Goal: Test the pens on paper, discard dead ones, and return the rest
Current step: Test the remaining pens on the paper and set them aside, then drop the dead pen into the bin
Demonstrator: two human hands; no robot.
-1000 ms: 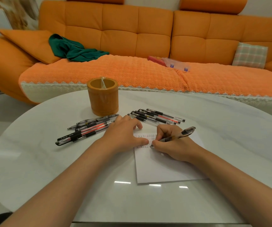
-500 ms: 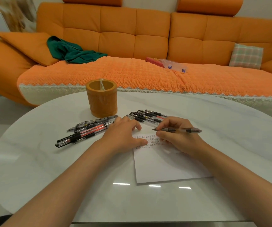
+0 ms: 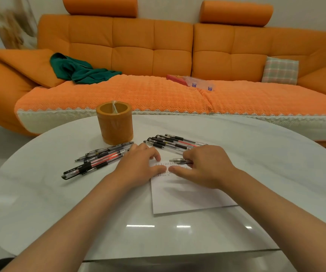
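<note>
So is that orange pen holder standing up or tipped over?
Upright. The pen holder stands on its base on the table, its open mouth facing up; the pens lie flat beside it.

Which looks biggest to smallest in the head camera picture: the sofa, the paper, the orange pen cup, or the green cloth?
1. orange sofa
2. sheet of paper
3. green cloth and orange pen cup: these look about alike, and the cloth lies farther away, so no ranking.
</note>
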